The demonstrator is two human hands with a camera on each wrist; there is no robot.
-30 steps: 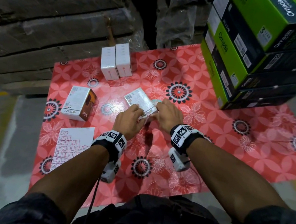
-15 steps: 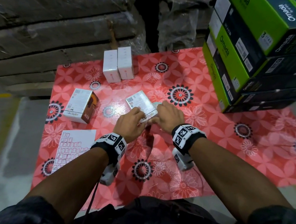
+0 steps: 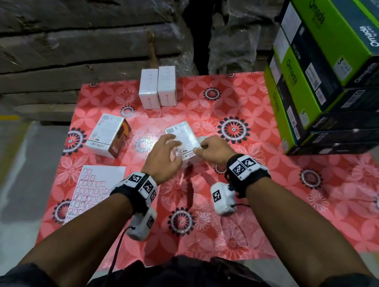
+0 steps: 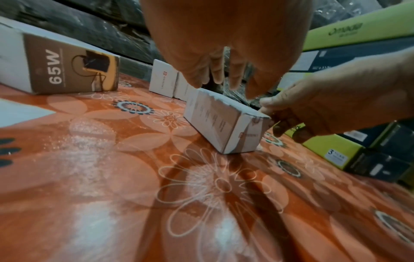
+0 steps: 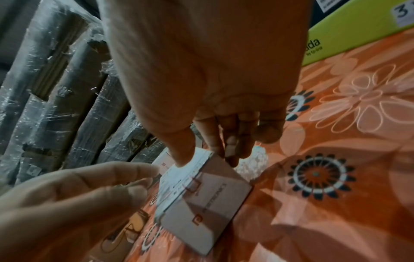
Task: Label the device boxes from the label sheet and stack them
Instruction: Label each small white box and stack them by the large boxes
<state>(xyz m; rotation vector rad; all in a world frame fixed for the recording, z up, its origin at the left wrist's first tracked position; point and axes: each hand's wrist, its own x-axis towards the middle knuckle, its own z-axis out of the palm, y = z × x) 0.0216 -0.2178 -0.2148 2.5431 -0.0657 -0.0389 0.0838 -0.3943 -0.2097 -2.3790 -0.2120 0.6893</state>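
**Right hand pinches the small white box; left hand hovers released**

At 8 o'clock on the counter (image 3: pixel 273 206), which wears a red flowered cover, the label sheet (image 3: pixel 93 192) lies flat. Just beyond it, at 10 o'clock, the 65W box (image 3: pixel 110 135) rests on its side, well apart from the hands. At 12 o'clock, two white boxes (image 3: pixel 158 89) stand upright, touching each other side by side.

At the centre, the small white box (image 3: pixel 183 135) sits on the counter. The left hand (image 3: pixel 162 156) hangs just over its near-left end, fingers (image 4: pixel 220 70) spread and released, gripping nothing; whether they brush the box top I cannot tell. The right hand (image 3: pixel 214 151) grasps the box at its near-right corner, thumb on the top face and fingers (image 5: pixel 233 141) curled down the side. A small label with a red outline sits on the near top edge of the box.

At 2 o'clock, a stack of green-and-black cartons (image 3: pixel 330 78) rises on the counter's far-right corner.
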